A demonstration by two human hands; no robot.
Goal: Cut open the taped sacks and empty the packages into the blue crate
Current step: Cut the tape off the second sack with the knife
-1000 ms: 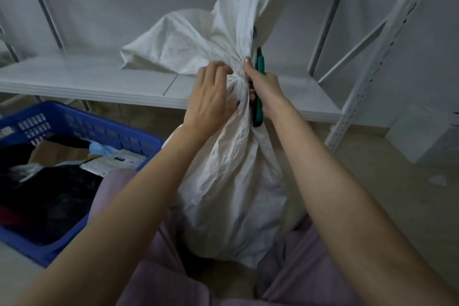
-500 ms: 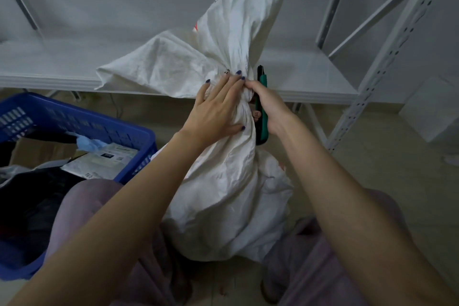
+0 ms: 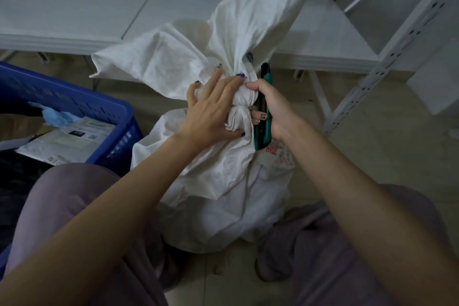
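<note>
The white woven sack (image 3: 223, 181) stands on the floor between the person's knees, long axis upright, its tied neck (image 3: 239, 109) topmost and the loose mouth flaring up toward the shelf (image 3: 74, 20). The left hand (image 3: 211, 109) lies on the neck with fingers (image 3: 231, 82) spread, probably steadying it for cutting. The right hand (image 3: 275, 109) curls around a green utility knife (image 3: 263, 117) just beside the neck, tip upward. The blue crate (image 3: 99, 112), holding packages (image 3: 69, 139), waits nearby on the left.
</note>
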